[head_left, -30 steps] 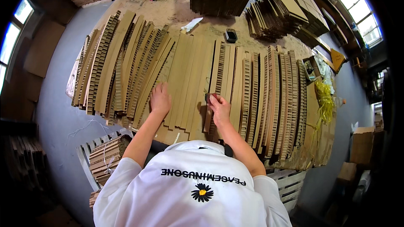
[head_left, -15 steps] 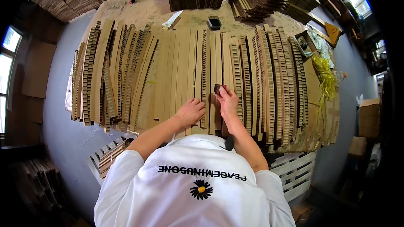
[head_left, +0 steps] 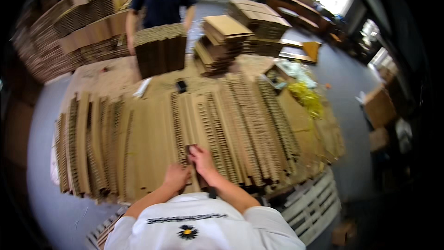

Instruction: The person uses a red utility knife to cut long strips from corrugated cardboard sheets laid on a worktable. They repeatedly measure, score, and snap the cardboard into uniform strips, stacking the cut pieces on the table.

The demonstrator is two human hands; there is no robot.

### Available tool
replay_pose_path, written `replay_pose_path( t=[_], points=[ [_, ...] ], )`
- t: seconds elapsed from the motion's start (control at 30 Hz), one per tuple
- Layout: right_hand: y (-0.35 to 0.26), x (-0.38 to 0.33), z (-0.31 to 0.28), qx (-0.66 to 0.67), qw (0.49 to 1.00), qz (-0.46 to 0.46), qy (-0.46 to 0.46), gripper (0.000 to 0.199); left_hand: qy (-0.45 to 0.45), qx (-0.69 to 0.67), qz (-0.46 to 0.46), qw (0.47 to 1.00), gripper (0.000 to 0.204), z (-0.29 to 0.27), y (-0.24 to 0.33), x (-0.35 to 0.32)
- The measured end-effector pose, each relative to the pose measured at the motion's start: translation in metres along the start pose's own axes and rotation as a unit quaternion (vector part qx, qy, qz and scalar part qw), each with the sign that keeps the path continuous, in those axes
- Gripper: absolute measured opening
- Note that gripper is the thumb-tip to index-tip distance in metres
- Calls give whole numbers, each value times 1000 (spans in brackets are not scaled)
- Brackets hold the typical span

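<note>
So the small dark block is right near the middle of the near half of the table, just above the cardboard strips. The right hand has it pinched at the fingertips. The left hand is just beside and a bit nearer the body, fingers curled down onto the strips; it's blurry there, so I can't tell if it's actually gripping anything.

Under and around the 2 hands it's cardboard strips everywhere, laid side by side and pointing away from the person. To the left of the hands there's a run of flat plain strips packed close together. Further left is a looser bunch, some tilted, some showing honeycomb edges. To the right, a big group of honeycomb-edged strips sits close together.

Past the far ends of the strips, a black container and a white scrap lie on the worktable. On the right side there's an open box with yellow twine heaped near it.

At the far edge, 1 co-worker in a dark top stands behind an upright cardboard stack, arms down on either side of it. More stacked board sits to the right of that, and a white slatted pallet shows at the lower right.
</note>
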State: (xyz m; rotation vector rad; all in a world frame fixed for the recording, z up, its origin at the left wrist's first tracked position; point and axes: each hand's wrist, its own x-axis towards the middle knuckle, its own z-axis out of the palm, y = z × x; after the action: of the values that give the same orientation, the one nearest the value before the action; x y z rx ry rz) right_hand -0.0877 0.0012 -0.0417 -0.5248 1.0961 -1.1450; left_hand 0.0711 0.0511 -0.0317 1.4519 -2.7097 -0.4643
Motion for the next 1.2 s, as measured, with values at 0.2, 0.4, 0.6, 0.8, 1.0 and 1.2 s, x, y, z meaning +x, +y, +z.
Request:
replay_pose_path(
  t=[0.2,0.4,0.6,0.8,1.0,1.2],
  points=[
    [-5,22,-5,93,995,-29,20,15,112,-9,-83,990,12,13,5,13],
    [13,11,-1,65,998,-21,13,9,134,-52,-102,984,22,26,5,3],
    [17,8,6,50,998,-29,4,10,56,-18,-90,994,26,21,2,1],
    [24,12,6,70,997,-20,13,13,231,-30,16,972,20,24,1,-7],
    [2,11,-8,118,991,-50,47,10,137,-22,-7,990,18,27,-7,-14],
    [-2,5,-12,107,992,-70,9,10,146,-56,94,983,27,19,4,3]
  ],
)
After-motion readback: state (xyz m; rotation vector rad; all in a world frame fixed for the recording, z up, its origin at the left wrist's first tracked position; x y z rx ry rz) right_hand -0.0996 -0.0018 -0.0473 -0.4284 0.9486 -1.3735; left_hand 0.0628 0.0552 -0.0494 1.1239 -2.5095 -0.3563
